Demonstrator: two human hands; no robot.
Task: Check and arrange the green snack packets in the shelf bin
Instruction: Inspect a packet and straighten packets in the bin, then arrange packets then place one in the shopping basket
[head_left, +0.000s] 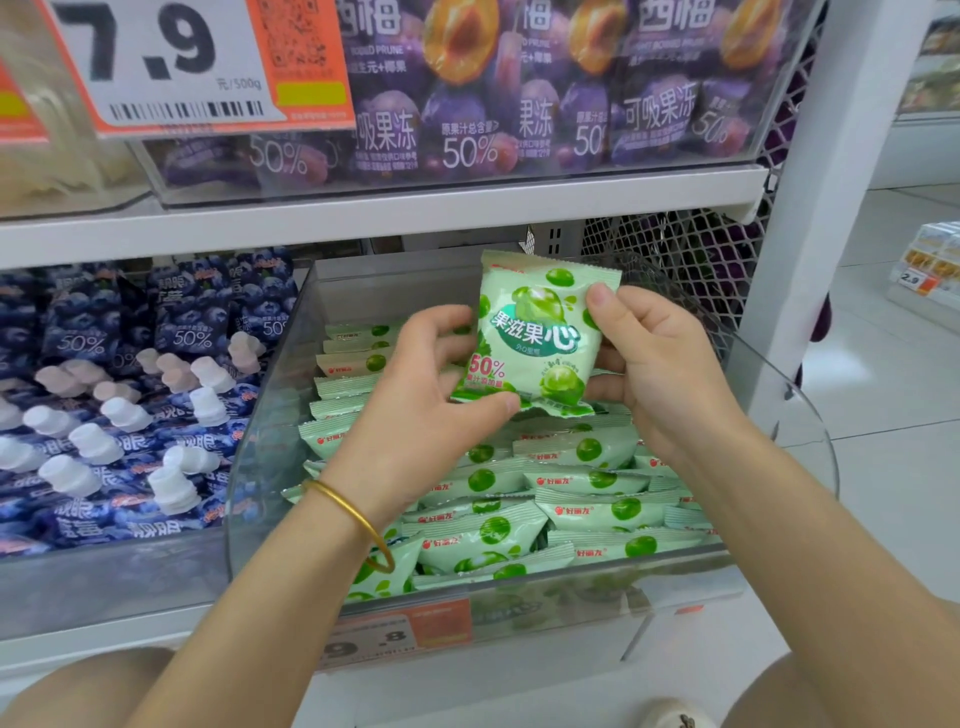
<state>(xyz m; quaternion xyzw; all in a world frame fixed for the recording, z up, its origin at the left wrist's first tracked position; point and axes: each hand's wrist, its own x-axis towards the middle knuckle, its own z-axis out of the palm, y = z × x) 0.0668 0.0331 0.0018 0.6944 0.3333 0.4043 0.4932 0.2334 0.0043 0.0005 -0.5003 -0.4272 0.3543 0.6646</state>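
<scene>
Packet (540, 332) was held upright at frame centre, above the back half of the bin (270, 415), front side to the camera. Both hands were on it:
- left hand (421, 395) gripped the lower left corner, thumb on the bottom edge, fingers behind
- right hand (660, 364) pinched the right edge, thumb on the upper right corner

Packet print: pale green with green grapes, "果滋果心" in white, "50%" in red at lower left. Smaller text was unreadable.

Stock (571, 499) of the same green packets filled the bin in overlapping rows, each with a red "好丽友" logo on the top edge. Bin was clear plastic with a curved right wall. Orange tag (395, 631) on its front read roughly "9.8" and was blurred. Gold bangle (358, 514) was on the left wrist.

Left of frame: blue pouches (130, 395) with white caps, marked "50%". Upper shelf: purple pouches (519, 104) behind a clear front, marked "西梅", "可吸果冻", "PRUNE", "50%". Upper left: price card (171, 67) read "7.9 元/500g", with a barcode and a QR code.

Shelf board (363, 218) and post (821, 182) were white, with a mesh panel (675, 244) behind the bin. Floor (883, 389) at right was white tile. More goods stood at far right with a "2.9" tag.
</scene>
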